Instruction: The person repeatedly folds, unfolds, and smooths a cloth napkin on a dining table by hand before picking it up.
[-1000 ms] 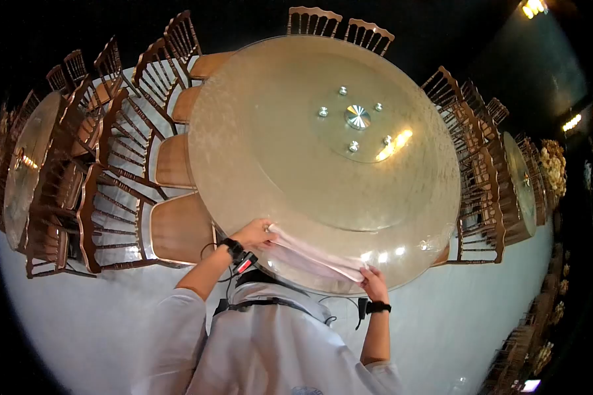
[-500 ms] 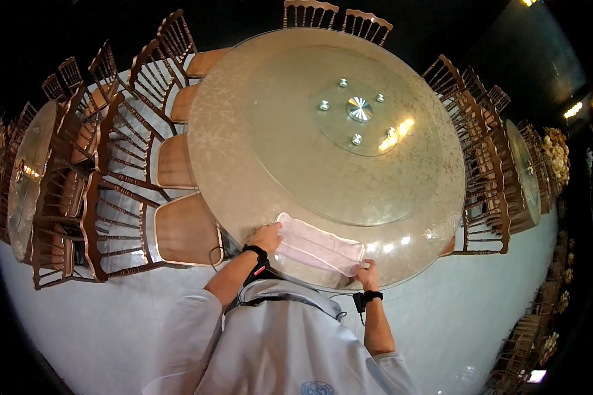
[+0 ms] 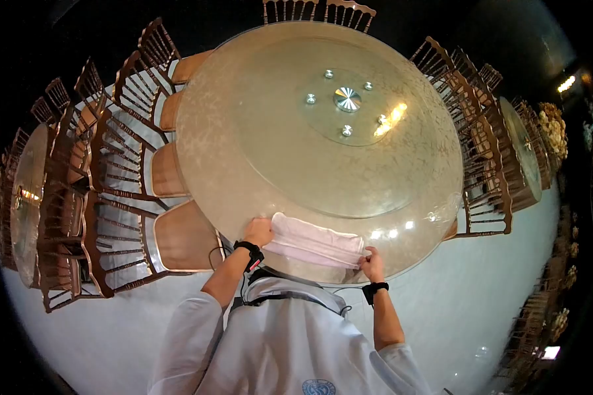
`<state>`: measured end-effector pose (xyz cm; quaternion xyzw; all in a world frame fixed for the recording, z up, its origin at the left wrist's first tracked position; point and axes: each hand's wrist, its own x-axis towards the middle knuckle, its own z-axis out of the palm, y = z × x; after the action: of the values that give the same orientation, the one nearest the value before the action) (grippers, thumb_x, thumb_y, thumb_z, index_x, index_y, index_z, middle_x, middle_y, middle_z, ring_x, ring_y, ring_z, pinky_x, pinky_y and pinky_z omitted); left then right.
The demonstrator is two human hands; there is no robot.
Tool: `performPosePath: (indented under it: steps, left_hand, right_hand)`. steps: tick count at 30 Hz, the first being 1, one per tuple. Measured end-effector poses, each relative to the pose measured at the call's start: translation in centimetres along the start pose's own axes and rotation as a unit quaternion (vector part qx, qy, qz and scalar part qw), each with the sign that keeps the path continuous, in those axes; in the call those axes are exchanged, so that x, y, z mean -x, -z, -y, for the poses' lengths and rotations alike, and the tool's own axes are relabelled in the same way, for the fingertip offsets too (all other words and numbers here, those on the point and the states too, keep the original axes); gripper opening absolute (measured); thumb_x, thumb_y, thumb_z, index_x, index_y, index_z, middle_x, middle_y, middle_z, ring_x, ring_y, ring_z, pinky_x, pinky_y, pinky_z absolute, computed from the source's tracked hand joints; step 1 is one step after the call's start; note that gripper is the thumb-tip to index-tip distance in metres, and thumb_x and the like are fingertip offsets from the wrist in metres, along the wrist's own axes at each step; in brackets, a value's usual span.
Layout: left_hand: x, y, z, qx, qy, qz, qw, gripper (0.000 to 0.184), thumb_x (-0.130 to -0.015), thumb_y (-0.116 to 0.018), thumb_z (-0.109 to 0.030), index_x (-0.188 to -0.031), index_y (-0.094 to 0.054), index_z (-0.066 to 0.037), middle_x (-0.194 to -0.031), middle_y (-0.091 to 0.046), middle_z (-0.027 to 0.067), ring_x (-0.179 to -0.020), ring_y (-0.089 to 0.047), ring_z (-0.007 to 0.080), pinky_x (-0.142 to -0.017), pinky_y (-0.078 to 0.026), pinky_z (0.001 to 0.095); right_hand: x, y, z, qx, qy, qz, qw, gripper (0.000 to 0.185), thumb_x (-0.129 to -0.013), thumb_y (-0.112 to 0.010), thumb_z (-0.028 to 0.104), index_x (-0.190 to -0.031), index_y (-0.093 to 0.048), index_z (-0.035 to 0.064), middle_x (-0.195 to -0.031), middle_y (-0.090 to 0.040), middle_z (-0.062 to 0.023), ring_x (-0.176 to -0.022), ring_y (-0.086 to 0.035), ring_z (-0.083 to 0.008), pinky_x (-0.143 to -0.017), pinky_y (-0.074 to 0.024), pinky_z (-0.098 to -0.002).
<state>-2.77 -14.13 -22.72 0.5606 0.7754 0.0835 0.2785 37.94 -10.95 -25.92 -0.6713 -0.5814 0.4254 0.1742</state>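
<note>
A pale pink cloth (image 3: 315,245) with white edges lies along the near edge of a large round glass-topped table (image 3: 211,141). It is folded over lengthwise into a band. My left hand (image 3: 259,232) is closed on its left end, with a black strap on the wrist. At the opposite end, the fingers of my right hand (image 3: 371,262) pinch the cloth's right corner; this wrist also bears a black band. Beyond the cloth sits a round glass turntable (image 3: 329,178) with a shiny metal disc (image 3: 347,99) at its centre.
Wooden chairs with tan seats (image 3: 188,237) stand close along the table's left side. More spindle-backed chairs (image 3: 491,164) line the right side. Another round table (image 3: 29,197) stands far left, and one more (image 3: 520,151) at the right. Pale floor (image 3: 441,303) shows below.
The cloth's far edge has come nearer, folding it into a narrower band. Both hands still grip its ends. The view has shifted slightly.
</note>
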Motion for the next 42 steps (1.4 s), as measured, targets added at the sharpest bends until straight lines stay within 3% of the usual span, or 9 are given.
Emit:
performPosePath:
  steps: [2, 5, 8, 15, 21, 26, 31, 39, 42]
  left_hand:
    - [-1.2, -1.2, 1.3, 0.056, 0.000, 0.046, 0.997, 0.013, -0.072, -0.062, -0.020, -0.076, -0.067, -0.009, -0.084, -0.065, 0.0164, -0.085, -0.062, 0.0338, -0.075, -0.050, 0.0435]
    - [-1.4, -0.6, 1.2, -0.017, -0.052, 0.049, 0.997, 0.016, -0.073, -0.064, -0.021, -0.083, -0.065, -0.008, -0.089, -0.064, 0.0159, -0.087, -0.062, 0.0335, -0.076, -0.050, 0.0441]
    - [-2.1, -1.1, 0.7, -0.037, -0.023, 0.025, 0.999, 0.024, -0.074, -0.066, -0.023, -0.092, -0.061, -0.008, -0.093, -0.064, 0.0155, -0.088, -0.061, 0.0343, -0.076, -0.049, 0.0439]
    - [-2.4, 1.0, -2.2, -0.015, -0.032, -0.024, 0.999, 0.041, -0.074, -0.069, -0.025, -0.109, -0.055, -0.008, -0.096, -0.062, 0.0171, -0.098, -0.059, 0.0348, -0.082, -0.049, 0.0441]
    - [-4.8, -2.2, -0.8, 0.031, 0.023, 0.028, 0.999, 0.027, -0.075, -0.067, -0.020, -0.097, -0.063, -0.007, -0.096, -0.062, 0.0167, -0.097, -0.058, 0.0343, -0.082, -0.049, 0.0444]
    - [-4.1, -1.7, 0.3, 0.173, -0.095, -0.052, 0.979, 0.013, -0.069, -0.062, -0.006, -0.082, -0.065, -0.007, -0.087, -0.061, 0.0153, -0.092, -0.057, 0.0324, -0.079, -0.047, 0.0413]
    - [-0.3, 0.4, 1.4, 0.164, -0.199, -0.011, 0.966, 0.014, -0.068, -0.060, -0.003, -0.080, -0.064, -0.008, -0.086, -0.058, 0.0130, -0.088, -0.054, 0.0333, -0.078, -0.045, 0.0403]
    - [2.7, 0.1, 1.3, -0.068, -0.280, -0.146, 0.946, 0.016, -0.072, -0.058, -0.010, -0.088, -0.062, -0.008, -0.100, -0.056, 0.0075, -0.103, -0.050, 0.0255, -0.084, -0.043, 0.0399]
    - [2.1, -0.1, 0.2, -0.077, -0.288, -0.062, 0.953, 0.021, -0.074, -0.058, -0.014, -0.094, -0.061, -0.007, -0.102, -0.057, 0.0071, -0.104, -0.050, 0.0250, -0.084, -0.042, 0.0398]
  right_hand:
    - [0.3, 0.0, 1.6, 0.175, 0.061, -0.016, 0.982, 0.031, -0.076, -0.062, 0.006, -0.105, -0.052, 0.0022, -0.070, -0.061, -0.0177, -0.060, -0.061, -0.0296, -0.058, -0.0500, -0.0379]
    - [-0.4, -0.8, -0.2, 0.230, 0.154, -0.061, 0.959, 0.028, -0.073, -0.064, 0.012, -0.098, -0.055, 0.0027, -0.076, -0.062, -0.0216, -0.068, -0.060, -0.0389, -0.064, -0.0499, -0.0447]
    - [-0.2, -0.6, 2.3, 0.341, 0.061, -0.043, 0.937, 0.029, -0.072, -0.065, 0.014, -0.098, -0.057, 0.0024, -0.081, -0.062, -0.0228, -0.078, -0.061, -0.0404, -0.068, -0.0496, -0.0469]
    - [-3.3, -0.9, 6.2, 0.227, 0.055, -0.047, 0.971, 0.039, -0.074, -0.065, 0.018, -0.107, -0.057, -0.0013, -0.089, -0.064, -0.0234, -0.088, -0.061, -0.0380, -0.079, -0.0491, -0.0415]
    - [-6.0, -1.3, 4.0, 0.252, 0.082, -0.062, 0.962, 0.029, -0.073, -0.062, 0.012, -0.098, -0.062, -0.0017, -0.077, -0.066, -0.0192, -0.087, -0.064, -0.0310, -0.074, -0.0502, -0.0381]
    - [-5.4, -0.1, 3.1, 0.127, 0.102, -0.049, 0.986, 0.015, -0.069, -0.060, 0.004, -0.082, -0.064, 0.0000, -0.077, -0.065, -0.0181, -0.078, -0.064, -0.0291, -0.068, -0.0500, -0.0353]
    - [-1.4, 1.4, 1.9, 0.027, 0.124, -0.039, 0.991, 0.010, -0.067, -0.060, 0.001, -0.076, -0.064, 0.0040, -0.078, -0.061, -0.0147, -0.077, -0.060, -0.0290, -0.070, -0.0481, -0.0349]
    - [3.1, 0.5, 2.9, 0.207, 0.200, -0.055, 0.956, 0.015, -0.068, -0.061, 0.001, -0.083, -0.064, 0.0049, -0.089, -0.061, -0.0162, -0.085, -0.055, -0.0350, -0.075, -0.0466, -0.0411]
    - [3.2, -0.3, 5.0, 0.207, 0.233, -0.103, 0.945, 0.023, -0.069, -0.061, 0.002, -0.091, -0.062, 0.0058, -0.093, -0.057, -0.0148, -0.091, -0.053, -0.0351, -0.078, -0.0439, -0.0438]
